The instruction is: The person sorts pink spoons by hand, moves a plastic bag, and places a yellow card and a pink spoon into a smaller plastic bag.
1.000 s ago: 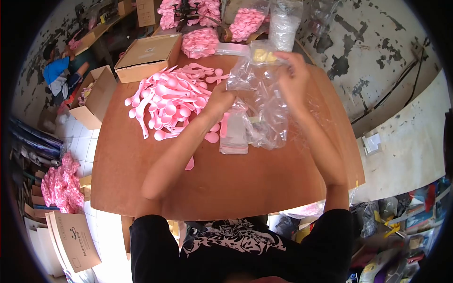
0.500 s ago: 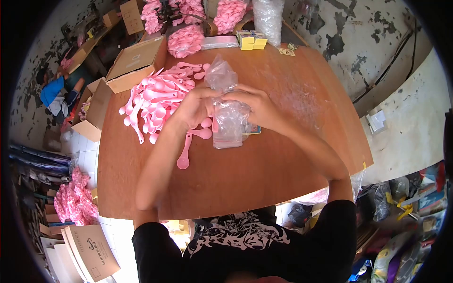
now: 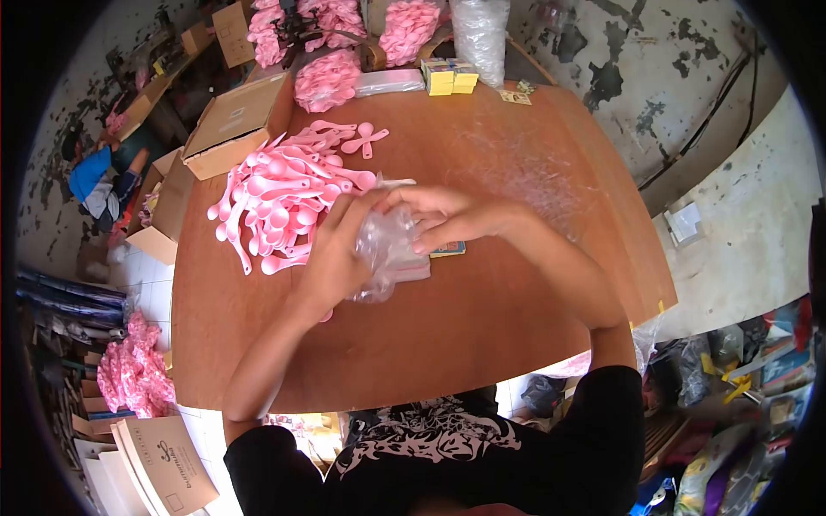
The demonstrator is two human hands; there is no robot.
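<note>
A crumpled clear plastic bag [image 3: 377,256] is bunched between my two hands, just above the table. My left hand [image 3: 342,249] curls around the bag's left side, its fingertips partly hidden. From the right, my right hand [image 3: 447,215] pinches the bag near its top, thumb below and fingers bent over. Under the bag lies a stack of flat clear bags [image 3: 413,270]. A small printed card or booklet [image 3: 449,248] shows beneath my right hand. To the left spreads a heap of pink plastic spoons [image 3: 280,193], close to my left hand.
A cardboard box [image 3: 237,125] sits at the table's back left. Bagged pink spoons [image 3: 329,79], small yellow boxes [image 3: 449,77] and a tall roll of clear plastic [image 3: 481,43] line the back. Another person [image 3: 95,176] is at the far left. Clear scraps lie on the wooden table [image 3: 516,301].
Both hands have come closer to my body, the left now wrapping the bag. The bag's upright end has dropped down between them. The view has shifted slightly.
</note>
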